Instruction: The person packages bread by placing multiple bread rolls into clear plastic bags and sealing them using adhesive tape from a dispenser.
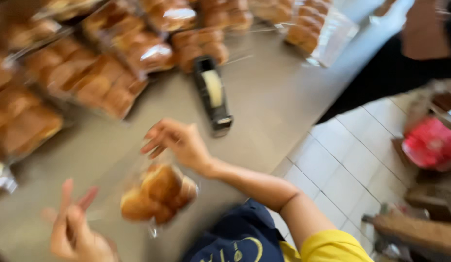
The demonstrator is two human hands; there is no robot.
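Right now your right hand [179,140] hovers with fingers loosely spread just above the bagged buns [159,193] on the grey counter [264,97], gripping nothing. Your left hand [77,228] is open beside the bag, fingers raised, empty.

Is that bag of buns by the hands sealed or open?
Cannot tell. The bag of buns holds several rolls, but blur hides its mouth; the right hand hovers just above it.

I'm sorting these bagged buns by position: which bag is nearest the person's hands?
The lone bag of buns at the counter's near edge, between the left hand and right hand. The other bags lie farther back.
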